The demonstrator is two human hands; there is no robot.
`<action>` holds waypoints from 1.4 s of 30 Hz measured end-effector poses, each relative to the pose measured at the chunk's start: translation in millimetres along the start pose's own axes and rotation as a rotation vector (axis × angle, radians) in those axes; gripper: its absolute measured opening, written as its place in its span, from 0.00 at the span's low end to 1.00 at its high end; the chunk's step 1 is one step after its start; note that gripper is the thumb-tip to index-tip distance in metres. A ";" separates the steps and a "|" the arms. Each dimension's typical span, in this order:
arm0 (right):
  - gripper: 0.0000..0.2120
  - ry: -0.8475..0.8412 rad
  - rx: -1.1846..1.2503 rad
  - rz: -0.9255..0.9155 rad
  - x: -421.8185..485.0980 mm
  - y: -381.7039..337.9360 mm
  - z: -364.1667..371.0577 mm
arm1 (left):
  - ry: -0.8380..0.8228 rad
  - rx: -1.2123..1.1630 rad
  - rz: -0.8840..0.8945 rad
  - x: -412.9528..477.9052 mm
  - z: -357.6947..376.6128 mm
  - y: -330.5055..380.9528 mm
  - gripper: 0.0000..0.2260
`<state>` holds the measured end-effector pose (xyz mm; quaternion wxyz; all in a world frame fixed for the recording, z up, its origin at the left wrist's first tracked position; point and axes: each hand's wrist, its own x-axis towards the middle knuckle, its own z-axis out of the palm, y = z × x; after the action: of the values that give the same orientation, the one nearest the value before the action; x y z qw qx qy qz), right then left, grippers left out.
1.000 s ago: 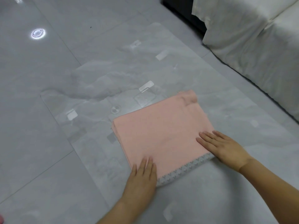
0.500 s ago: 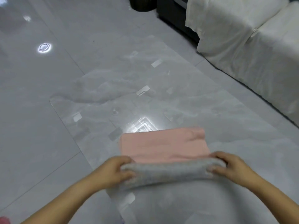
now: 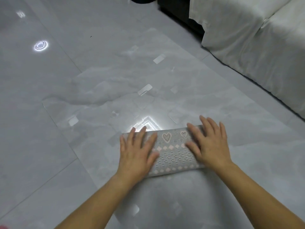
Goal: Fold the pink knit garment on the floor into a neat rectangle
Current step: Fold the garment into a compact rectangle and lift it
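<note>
Since the earlier frames, the near hemmed edge has been carried over the pink panel, so that the pink knit garment (image 3: 171,150) is now shown as a narrow grey patterned band. The garment lies on a clear plastic sheet (image 3: 102,90) spread over the grey tiled floor (image 3: 24,129), well apart from the white-draped furniture (image 3: 257,38). The left hand (image 3: 137,153) and the right hand (image 3: 210,144) are laid flat with fingers straight, one on each end of the band; this is judged to be pressing meant to flatten the new fold and keep its edges aligned. Pale hearts and rows of pink diamonds are seen on the exposed face. A neat rectangle appears close to completion.
</note>
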<state>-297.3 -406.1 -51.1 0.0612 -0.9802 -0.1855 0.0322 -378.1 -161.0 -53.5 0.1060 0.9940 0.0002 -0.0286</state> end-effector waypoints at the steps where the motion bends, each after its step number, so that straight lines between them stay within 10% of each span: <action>1: 0.28 -0.037 -0.027 -0.084 -8.0 -6.9 5.2 | -0.063 0.076 0.087 -6.3 7.9 7.8 0.26; 12: 0.33 -0.232 -0.011 -0.020 -12.5 -14.7 26.2 | -0.302 0.112 0.012 -6.9 29.7 10.0 0.30; 18: 0.46 -0.204 0.569 0.654 -17.7 4.2 7.4 | -0.106 -0.429 -0.649 -32.3 14.3 11.1 0.34; 25: 0.50 -0.205 0.865 0.885 -9.2 14.1 8.4 | 0.012 -0.746 -1.111 -8.3 3.6 7.3 0.45; 35: 0.48 -0.162 0.881 0.873 -16.5 17.7 22.6 | -0.063 -0.679 -0.958 12.9 -0.2 -10.6 0.31; 42: 0.29 0.208 1.057 1.090 52.8 -34.5 17.0 | -0.065 -0.616 -0.625 171.0 -25.4 -74.2 0.24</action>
<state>-262.2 -353.0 -65.4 0.5145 -0.7714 0.3711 0.0498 -206.4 -84.1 -54.1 0.3835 0.8667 0.3063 -0.0892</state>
